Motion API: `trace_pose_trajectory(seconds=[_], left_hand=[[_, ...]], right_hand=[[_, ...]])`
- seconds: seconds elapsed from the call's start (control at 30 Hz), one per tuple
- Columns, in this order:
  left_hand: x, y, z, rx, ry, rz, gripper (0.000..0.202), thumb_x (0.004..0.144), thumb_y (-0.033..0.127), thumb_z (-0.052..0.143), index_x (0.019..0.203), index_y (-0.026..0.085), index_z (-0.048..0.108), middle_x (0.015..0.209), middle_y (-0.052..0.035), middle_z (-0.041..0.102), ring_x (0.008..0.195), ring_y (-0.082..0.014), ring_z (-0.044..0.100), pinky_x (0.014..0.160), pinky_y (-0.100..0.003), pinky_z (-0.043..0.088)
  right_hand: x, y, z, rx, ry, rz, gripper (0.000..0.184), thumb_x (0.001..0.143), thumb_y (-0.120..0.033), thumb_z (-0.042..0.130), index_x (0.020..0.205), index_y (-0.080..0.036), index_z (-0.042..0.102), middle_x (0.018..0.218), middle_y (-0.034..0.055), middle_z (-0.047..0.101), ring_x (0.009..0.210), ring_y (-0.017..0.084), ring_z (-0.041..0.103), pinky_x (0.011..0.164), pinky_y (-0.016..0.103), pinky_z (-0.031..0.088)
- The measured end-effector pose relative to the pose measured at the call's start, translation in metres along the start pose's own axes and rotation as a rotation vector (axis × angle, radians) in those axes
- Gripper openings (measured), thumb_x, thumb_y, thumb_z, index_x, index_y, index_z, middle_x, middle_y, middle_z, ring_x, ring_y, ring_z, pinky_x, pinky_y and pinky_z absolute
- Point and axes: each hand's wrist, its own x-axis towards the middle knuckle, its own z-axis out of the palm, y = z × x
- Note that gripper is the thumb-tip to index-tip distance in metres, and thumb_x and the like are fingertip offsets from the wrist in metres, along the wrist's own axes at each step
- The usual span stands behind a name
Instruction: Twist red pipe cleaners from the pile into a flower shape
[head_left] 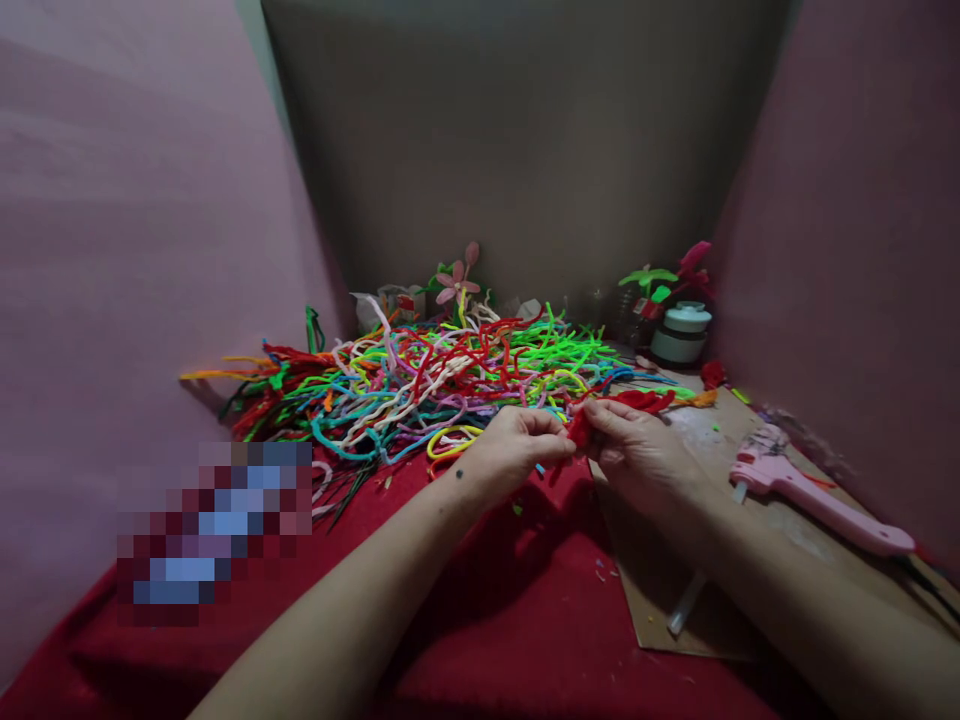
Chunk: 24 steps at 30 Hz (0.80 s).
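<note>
Both hands meet near the middle of the head view, over the front of a heap of fuzzy pipe cleaners (427, 375) in many colours. My left hand (521, 440) is closed, its fingertips pinching a bunched red pipe cleaner piece (579, 430) from the left. From the right, my right hand (626, 440) grips the same piece between thumb and fingers. Its exact shape is partly hidden by the fingertips. Just behind the right hand lie more red fuzzy pieces (645, 400).
A pink glue gun (825, 505) rests on a brown board (660, 610) at right, near a clear glue stick (686, 605). A lidded jar (681, 335) and pink pipe-cleaner flower (457, 283) stand behind. Red cloth (480, 620) covers the table; a blurred-out item (217, 535) lies left. Walls enclose both sides.
</note>
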Motion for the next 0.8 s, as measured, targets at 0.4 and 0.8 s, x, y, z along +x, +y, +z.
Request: trace_pose_trajectory(seconds=[0.4, 0.8], left_hand=[[0.001, 0.01, -0.006, 0.077, 0.212, 0.128, 0.025, 0.065, 0.029, 0.066, 0.084, 0.013, 0.065, 0.077, -0.0026, 0.063, 0.069, -0.0122, 0.055, 0.067, -0.025, 0.042], [0.001, 0.001, 0.001, -0.07, 0.26, 0.061, 0.025, 0.067, 0.035, 0.065, 0.063, 0.012, 0.058, 0.056, 0.0007, 0.055, 0.05, -0.0072, 0.047, 0.051, -0.021, 0.037]], right_hand=[[-0.01, -0.002, 0.004, -0.447, -0.107, -0.074, 0.019, 0.071, -0.031, 0.062, 0.063, -0.014, 0.061, 0.053, -0.0015, 0.052, 0.049, 0.009, 0.043, 0.05, 0.024, 0.032], [-0.018, -0.002, 0.014, -0.767, 0.024, -0.238, 0.02, 0.074, -0.03, 0.055, 0.061, -0.016, 0.057, 0.056, -0.0024, 0.051, 0.053, 0.009, 0.042, 0.052, 0.023, 0.032]])
